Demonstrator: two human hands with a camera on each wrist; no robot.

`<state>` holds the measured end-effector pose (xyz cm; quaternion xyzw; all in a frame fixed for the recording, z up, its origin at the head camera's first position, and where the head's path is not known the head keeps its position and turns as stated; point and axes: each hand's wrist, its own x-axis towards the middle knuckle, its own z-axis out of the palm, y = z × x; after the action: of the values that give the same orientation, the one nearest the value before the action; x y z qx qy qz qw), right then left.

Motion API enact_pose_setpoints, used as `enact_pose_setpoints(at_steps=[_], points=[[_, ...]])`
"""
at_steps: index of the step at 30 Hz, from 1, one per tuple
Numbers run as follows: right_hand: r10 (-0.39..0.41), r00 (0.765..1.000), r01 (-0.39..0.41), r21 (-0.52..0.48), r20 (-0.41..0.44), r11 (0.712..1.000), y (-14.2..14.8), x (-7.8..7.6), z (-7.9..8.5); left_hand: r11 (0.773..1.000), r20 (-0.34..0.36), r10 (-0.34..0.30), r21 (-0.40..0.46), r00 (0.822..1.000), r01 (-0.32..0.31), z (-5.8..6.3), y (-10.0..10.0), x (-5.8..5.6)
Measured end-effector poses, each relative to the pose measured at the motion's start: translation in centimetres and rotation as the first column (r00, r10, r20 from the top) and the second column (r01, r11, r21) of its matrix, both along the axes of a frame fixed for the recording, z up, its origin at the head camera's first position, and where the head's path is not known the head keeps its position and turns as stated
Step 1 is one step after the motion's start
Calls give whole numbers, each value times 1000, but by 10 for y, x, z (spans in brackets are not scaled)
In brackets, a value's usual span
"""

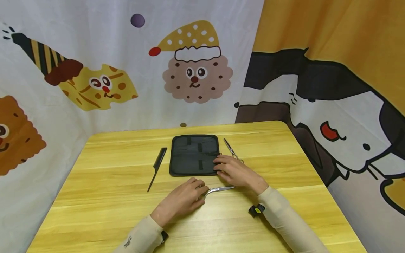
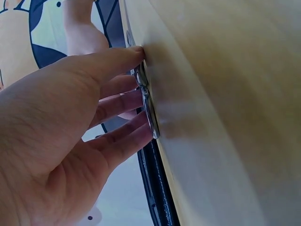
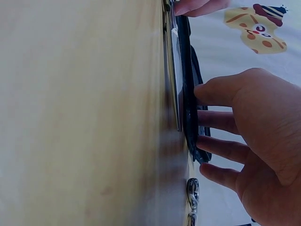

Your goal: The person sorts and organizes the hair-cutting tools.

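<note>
My left hand (image 1: 185, 196) holds the handles of silver scissors (image 1: 221, 189), thumb and fingertips at the finger loops. These scissors lie low over the wood, blades pointing right, just in front of a black zip case (image 1: 186, 164). The case lies opened flat, with dark elastic loops inside. At its right edge is my right hand (image 1: 237, 172), its fingers extended and fingertips touching the border. In the right wrist view the fingers (image 3: 223, 148) sit spread along the case's side. A second pair of scissors (image 1: 230, 146) lies just beyond that hand, its handles partly hidden.
A black tail comb (image 1: 158, 163) lies left of the case, its thin tail pointing toward me. Everything is on a light wooden table (image 1: 104, 207). A curtain with cartoon prints (image 1: 114, 119) hangs behind the back edge and along the sides.
</note>
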<state>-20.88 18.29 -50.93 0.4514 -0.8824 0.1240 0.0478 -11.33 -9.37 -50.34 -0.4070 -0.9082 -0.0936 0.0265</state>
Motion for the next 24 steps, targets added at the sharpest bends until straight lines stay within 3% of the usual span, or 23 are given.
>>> enact_pose_setpoints(at_steps=[18, 24], points=[[-25, 1000, 25, 26, 12, 999, -1, -1, -2, 999, 61, -35, 5, 998, 35, 6, 2, -7], [-24, 1000, 24, 28, 6, 999, -1, -1, -2, 1000, 73, -2, -11, 997, 3, 10, 2, -7]])
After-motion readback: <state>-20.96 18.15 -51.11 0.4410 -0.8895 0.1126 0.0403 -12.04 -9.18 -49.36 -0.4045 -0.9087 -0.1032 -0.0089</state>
